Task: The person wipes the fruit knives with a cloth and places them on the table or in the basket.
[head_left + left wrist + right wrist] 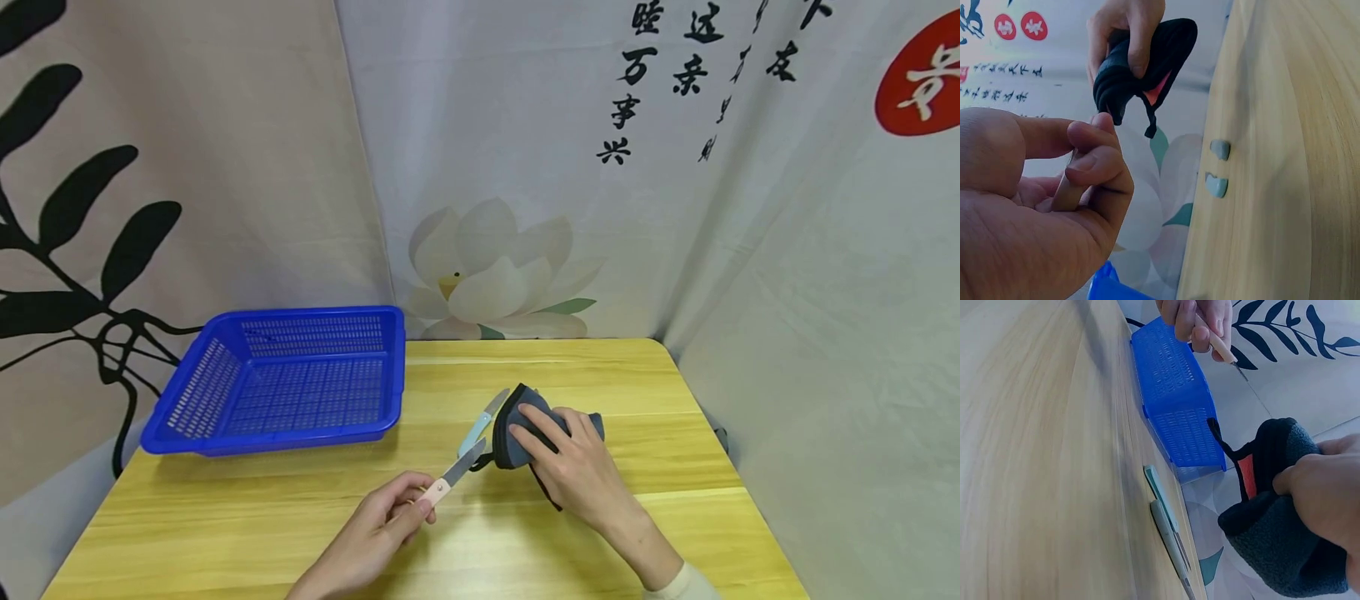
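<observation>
My left hand [378, 527] holds a small knife [437, 492] by its pale pink handle, with the blade pointing up and right. My right hand [581, 467] grips a bunched, dark blue-grey fleecy fabric piece [516, 421] with black edging and a black loop. A coral patch [1247, 475] shows inside its fold in the right wrist view. The pink knife's blade tip is close to the fabric's left edge. On the table behind lie a light blue-handled knife [475, 431] and a grey-green-handled knife [1170, 535], the latter mostly hidden by the fabric in the head view.
A blue plastic basket [273, 446] with mesh sides stands at the back left of the wooden table [247, 521]. Printed curtains [480, 150] hang behind the table and along its right side.
</observation>
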`<state>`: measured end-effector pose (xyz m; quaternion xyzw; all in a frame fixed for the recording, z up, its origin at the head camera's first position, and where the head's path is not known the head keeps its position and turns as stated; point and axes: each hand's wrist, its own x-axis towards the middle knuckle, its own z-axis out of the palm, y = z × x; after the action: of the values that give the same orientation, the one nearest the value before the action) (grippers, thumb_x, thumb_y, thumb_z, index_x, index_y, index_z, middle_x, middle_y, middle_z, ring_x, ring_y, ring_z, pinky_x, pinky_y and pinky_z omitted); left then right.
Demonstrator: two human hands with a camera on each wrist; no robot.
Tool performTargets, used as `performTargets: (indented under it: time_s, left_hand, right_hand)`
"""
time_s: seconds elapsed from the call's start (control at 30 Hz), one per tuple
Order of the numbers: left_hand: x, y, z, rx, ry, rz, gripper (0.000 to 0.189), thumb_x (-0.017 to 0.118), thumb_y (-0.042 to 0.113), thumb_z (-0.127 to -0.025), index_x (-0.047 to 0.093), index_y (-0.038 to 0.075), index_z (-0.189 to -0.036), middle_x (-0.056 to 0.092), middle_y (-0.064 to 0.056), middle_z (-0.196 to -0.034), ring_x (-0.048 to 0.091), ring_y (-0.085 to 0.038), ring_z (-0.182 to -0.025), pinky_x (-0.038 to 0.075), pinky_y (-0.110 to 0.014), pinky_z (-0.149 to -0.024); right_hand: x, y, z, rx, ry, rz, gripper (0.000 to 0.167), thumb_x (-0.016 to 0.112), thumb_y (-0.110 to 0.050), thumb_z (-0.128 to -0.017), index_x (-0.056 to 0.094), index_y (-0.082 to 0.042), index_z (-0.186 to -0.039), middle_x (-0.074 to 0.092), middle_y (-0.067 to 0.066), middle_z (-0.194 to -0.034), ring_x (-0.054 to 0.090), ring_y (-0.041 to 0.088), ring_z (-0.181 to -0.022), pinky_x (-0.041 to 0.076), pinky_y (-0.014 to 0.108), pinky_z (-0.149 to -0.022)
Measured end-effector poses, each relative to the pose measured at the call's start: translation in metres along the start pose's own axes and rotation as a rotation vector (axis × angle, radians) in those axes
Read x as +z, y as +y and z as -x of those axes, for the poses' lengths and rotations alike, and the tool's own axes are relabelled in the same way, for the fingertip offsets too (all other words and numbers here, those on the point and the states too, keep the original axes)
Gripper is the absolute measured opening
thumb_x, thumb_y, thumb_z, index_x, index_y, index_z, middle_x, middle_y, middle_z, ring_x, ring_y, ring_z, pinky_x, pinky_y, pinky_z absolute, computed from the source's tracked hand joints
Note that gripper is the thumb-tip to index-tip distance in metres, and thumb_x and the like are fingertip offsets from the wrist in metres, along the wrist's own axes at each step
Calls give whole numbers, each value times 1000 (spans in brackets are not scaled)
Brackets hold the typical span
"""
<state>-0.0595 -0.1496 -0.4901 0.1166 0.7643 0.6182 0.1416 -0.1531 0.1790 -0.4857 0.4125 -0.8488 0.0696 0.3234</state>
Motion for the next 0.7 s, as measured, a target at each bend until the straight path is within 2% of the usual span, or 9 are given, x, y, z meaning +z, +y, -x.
performTargets:
  time_s: [0.17,0.33,0.47,0.7]
  left_hand:
    - [1,1,0,23,40,15,26,60,19,-118,66,2,-136,71,-13,-105,57,-3,-75,50,-22,-65]
    - [4,3,0,16,152,-26,25,70,18,-112,68,3,-132,75,-8,-104,59,-2,-77,52,-21,-68]
    - [6,4,0,6,228,-49,27,77,18,-108,70,5,-131,79,-7,-108,64,-4,-84,54,-22,-74]
    - [9,6,-1,12,283,-12,26,80,16,-106,73,6,-128,81,-11,-109,69,-7,-88,57,-24,-78]
  right_hand:
    - [-1,0,2,14,14,-28,56,90,-8,-85,78,-19,-138,71,13,-152,70,39,-114,61,56,-96]
    - [-4,-1,2,26,28,-46,54,85,-8,-87,78,-19,-139,71,14,-154,70,39,-114,61,55,-96]
    - [-6,-2,1,18,58,-66,58,86,-6,-85,77,-19,-141,70,14,-154,69,38,-113,61,55,-95]
    - [-8,-5,0,15,83,-105,64,88,-6,-83,75,-18,-145,69,13,-155,68,35,-114,60,54,-94]
